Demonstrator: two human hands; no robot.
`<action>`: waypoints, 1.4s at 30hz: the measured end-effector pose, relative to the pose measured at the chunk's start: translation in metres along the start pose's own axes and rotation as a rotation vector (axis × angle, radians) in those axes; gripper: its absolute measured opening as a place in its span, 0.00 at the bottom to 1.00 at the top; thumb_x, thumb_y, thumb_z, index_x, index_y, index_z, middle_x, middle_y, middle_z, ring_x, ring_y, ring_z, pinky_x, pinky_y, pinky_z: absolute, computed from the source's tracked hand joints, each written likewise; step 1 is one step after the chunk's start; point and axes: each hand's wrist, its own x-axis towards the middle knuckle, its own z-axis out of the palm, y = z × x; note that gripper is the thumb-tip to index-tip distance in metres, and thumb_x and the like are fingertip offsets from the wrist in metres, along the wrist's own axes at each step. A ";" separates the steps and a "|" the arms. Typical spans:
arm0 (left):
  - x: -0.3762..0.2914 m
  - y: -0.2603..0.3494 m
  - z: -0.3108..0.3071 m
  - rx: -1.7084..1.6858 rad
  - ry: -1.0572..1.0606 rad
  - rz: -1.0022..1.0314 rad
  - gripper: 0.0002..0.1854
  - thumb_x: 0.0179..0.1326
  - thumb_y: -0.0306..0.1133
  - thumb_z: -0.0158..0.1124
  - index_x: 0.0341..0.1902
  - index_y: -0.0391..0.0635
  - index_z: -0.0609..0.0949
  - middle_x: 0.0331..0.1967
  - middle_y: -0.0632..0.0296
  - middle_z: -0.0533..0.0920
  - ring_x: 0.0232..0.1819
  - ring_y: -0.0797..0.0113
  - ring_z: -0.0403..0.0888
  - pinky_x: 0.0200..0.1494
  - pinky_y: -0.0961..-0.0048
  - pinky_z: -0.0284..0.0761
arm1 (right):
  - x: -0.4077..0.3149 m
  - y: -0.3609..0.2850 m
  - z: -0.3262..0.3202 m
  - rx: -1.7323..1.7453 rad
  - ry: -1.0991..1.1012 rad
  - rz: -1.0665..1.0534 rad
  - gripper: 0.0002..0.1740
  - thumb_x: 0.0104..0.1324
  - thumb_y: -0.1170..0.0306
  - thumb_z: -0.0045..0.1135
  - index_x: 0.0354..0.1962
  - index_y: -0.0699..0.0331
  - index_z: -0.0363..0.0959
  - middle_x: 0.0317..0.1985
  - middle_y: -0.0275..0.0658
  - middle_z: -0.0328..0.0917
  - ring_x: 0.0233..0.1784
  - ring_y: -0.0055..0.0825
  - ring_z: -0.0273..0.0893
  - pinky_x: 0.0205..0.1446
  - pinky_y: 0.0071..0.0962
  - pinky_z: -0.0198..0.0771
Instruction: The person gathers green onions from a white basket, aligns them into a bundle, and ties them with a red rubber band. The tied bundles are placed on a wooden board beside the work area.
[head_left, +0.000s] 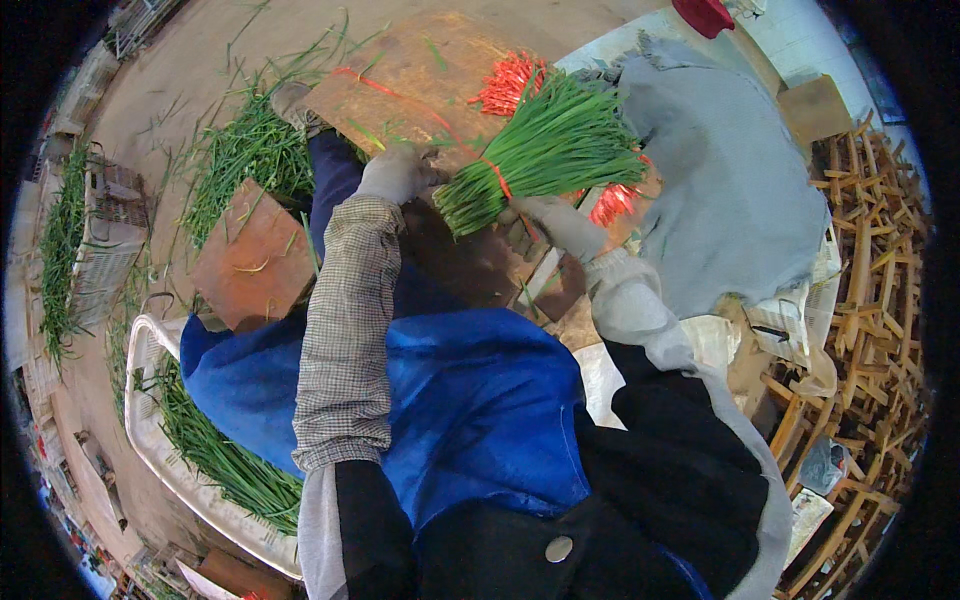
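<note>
A thick bundle of green garlic chives (555, 142) lies tilted over a rusty board (427, 60), with a red tie (496, 177) around its cut-end side. My gloved left hand (397, 174) is just left of the cut ends, fingers bent; whether it grips a stem or strand there is unclear. At the bundle's lower side is my gloved right hand (556, 223), its fingers at the red tie and partly hidden. A long red strand (405, 97) runs over the board to the bundle. Bunches of red ties (510, 82) lie behind and right of the chives.
Loose chives (255, 150) are heaped on the floor at left, near a rusty plate (255, 259). A white plastic crate (150, 330) holding chives stands lower left, another crate (112, 225) farther off. Grey cloth (720, 180) covers the right side, beside piled wooden frames (862, 262).
</note>
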 end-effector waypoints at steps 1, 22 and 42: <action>-0.002 0.001 -0.002 0.035 0.017 0.020 0.30 0.54 0.50 0.74 0.58 0.49 0.83 0.45 0.51 0.87 0.48 0.54 0.86 0.50 0.61 0.80 | 0.004 -0.004 0.003 -0.083 -0.021 -0.019 0.22 0.73 0.56 0.51 0.41 0.69 0.81 0.29 0.41 0.83 0.26 0.28 0.81 0.28 0.28 0.77; 0.006 0.090 0.121 0.532 0.215 -0.220 0.38 0.66 0.51 0.58 0.76 0.54 0.60 0.68 0.54 0.69 0.67 0.52 0.71 0.61 0.39 0.68 | 0.027 -0.034 0.033 0.010 0.502 -0.488 0.17 0.70 0.69 0.44 0.23 0.67 0.71 0.19 0.34 0.71 0.15 0.22 0.66 0.19 0.24 0.62; -0.006 0.090 0.104 0.566 0.236 -0.085 0.22 0.57 0.44 0.66 0.54 0.52 0.78 0.52 0.56 0.81 0.55 0.54 0.82 0.51 0.55 0.80 | -0.073 -0.012 0.028 -1.017 0.105 -0.911 0.14 0.67 0.76 0.50 0.47 0.66 0.79 0.49 0.45 0.79 0.55 0.40 0.76 0.60 0.34 0.72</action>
